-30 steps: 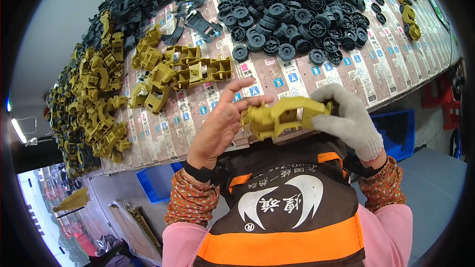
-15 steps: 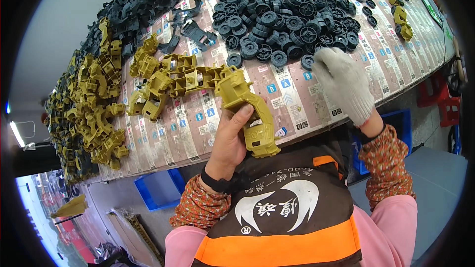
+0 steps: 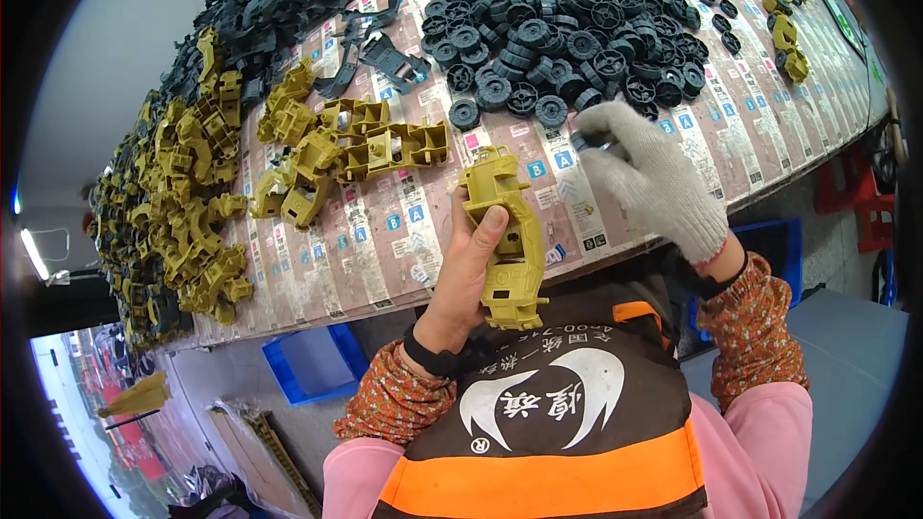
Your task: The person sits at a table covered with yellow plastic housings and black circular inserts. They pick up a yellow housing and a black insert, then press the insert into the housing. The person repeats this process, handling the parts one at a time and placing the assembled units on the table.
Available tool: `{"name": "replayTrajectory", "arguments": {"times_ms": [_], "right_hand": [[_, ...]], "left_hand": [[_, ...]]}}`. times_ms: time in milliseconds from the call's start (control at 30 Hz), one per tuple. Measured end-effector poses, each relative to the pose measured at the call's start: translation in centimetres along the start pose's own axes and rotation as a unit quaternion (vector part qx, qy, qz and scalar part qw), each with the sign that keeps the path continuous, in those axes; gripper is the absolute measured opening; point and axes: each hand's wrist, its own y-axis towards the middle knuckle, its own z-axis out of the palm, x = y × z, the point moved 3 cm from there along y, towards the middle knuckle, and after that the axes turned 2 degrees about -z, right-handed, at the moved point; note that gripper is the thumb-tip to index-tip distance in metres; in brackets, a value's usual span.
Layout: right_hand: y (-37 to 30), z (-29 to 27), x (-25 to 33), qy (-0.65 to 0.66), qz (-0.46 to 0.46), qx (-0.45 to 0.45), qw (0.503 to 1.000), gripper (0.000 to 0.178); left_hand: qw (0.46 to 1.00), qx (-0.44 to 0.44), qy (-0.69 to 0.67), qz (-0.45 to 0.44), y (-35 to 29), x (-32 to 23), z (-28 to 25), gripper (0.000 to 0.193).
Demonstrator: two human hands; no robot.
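My left hand (image 3: 468,269) is bare and closed around an olive-yellow plastic toy vehicle body (image 3: 512,274), its thumb lying over the middle. The body is held upright above the table's near edge, over my apron. To its right, my right hand (image 3: 659,178), in a whitish knitted glove, pinches a small dark toy wheel (image 3: 580,142) that is mostly hidden by the fingers. Just beyond the glove spreads a heap of dark toy wheels (image 3: 553,34). The two hands are apart, and the wheel does not touch the body.
Yellow bodies (image 3: 385,149) lie left of centre, with a larger pile (image 3: 187,202) further left. Dark plastic parts (image 3: 269,14) are heaped at the far left, a few loose ones (image 3: 389,62) nearer. A blue bin (image 3: 312,365) stands below the table (image 3: 327,274); red stools (image 3: 860,197) are at right.
My right hand has drawn back from the heap's near edge, bringing a wheel toward the left. My left hand has shifted slightly right and nearer, with the yellow body turned more upright.
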Motion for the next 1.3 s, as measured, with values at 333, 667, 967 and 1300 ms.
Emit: {"name": "replayTrajectory", "arguments": {"times_ms": [333, 667, 967, 1300], "right_hand": [[-3.7, 3.7, 2.2, 0.361, 0.188, 0.021, 0.913, 0.031], [-6.1, 4.4, 2.5, -0.011, -0.017, -0.014, 1.0, 0.04], [-6.4, 3.3, 2.4, 0.095, 0.066, 0.032, 0.993, 0.037], [-1.6, -2.0, -1.6, -0.176, 0.096, -0.016, 0.98, 0.026]], "left_hand": [[0.99, 0.027, 0.119, 0.064, -0.1, 0.2, 1.5, 0.076], [0.914, 0.068, 0.362, 0.171, -0.3, 0.3, 2.4, 0.09], [0.876, 0.104, 0.436, 0.178, -0.1, 0.7, 2.6, 0.088], [0.947, 0.132, 0.279, 0.09, 1.0, 1.5, 3.3, 0.085]]}}
